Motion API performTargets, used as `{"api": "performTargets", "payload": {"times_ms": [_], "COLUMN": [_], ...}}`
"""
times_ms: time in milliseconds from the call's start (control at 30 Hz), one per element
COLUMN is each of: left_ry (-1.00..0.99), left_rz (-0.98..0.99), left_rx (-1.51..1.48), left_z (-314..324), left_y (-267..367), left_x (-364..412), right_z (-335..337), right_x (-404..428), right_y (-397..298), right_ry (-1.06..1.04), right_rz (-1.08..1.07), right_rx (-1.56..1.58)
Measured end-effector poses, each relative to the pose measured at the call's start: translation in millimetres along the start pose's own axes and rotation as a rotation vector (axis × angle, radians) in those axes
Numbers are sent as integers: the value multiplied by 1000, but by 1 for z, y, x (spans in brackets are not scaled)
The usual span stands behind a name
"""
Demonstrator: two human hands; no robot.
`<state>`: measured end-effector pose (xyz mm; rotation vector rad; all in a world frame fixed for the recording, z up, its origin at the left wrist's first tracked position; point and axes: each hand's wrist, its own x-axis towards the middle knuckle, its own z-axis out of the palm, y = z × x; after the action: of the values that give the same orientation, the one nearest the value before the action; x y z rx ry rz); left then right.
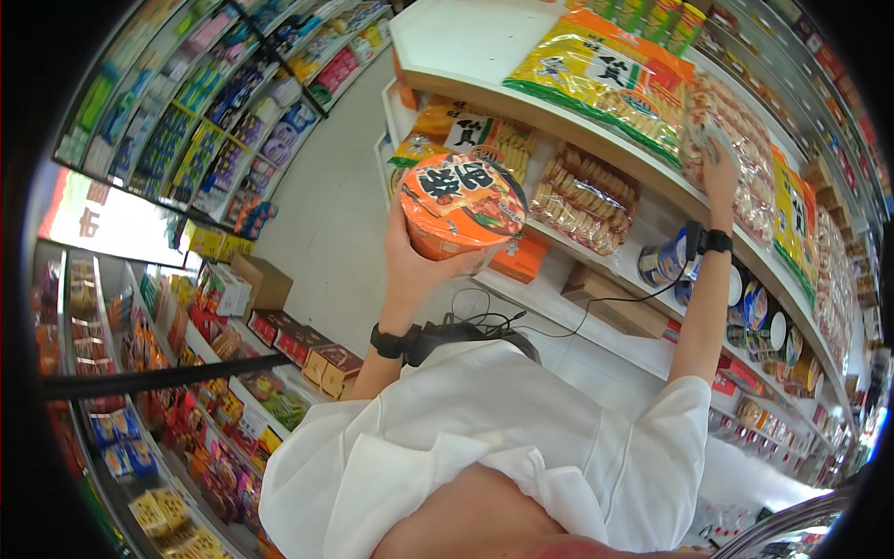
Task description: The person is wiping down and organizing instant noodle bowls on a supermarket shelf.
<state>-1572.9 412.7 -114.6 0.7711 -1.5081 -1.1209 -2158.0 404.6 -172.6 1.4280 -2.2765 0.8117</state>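
Note:
My left hand (412, 269) grips an orange tub of instant noodles (454, 230) from its side and below. The tub is tilted so that its printed lid faces up. With my right arm stretched out, my right hand (719, 171) presses a pale grey cloth (716, 143) on a clear bag of rice crackers (733, 126) on the upper shelf. Part of that hand's fingers is hidden by the cloth. Left of this bag lies a large yellow and orange snack bag (607, 77). Behind the tub, a similar yellow bag (461, 133) rests on the shelf below.
The white shelf (454, 42) has a projecting wooden edge. Instant noodle tubs (660, 258) stand on a lower level under my right arm. A black cable (601, 300) hangs from my right wrist. Cardboard boxes (262, 279) and a snack rack (209, 412) stand to my left.

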Motion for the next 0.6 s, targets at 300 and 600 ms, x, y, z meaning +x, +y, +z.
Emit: {"api": "performTargets", "payload": {"times_ms": [300, 600], "left_ry": [67, 6], "left_rz": [87, 211], "left_rx": [22, 343], "left_z": [-38, -75], "left_y": [-1, -12], "left_x": [-33, -49], "right_z": [-103, -124], "right_x": [-110, -235], "right_y": [-266, -435], "right_ry": [-55, -696], "right_rz": [-71, -719], "right_rx": [539, 526]}}
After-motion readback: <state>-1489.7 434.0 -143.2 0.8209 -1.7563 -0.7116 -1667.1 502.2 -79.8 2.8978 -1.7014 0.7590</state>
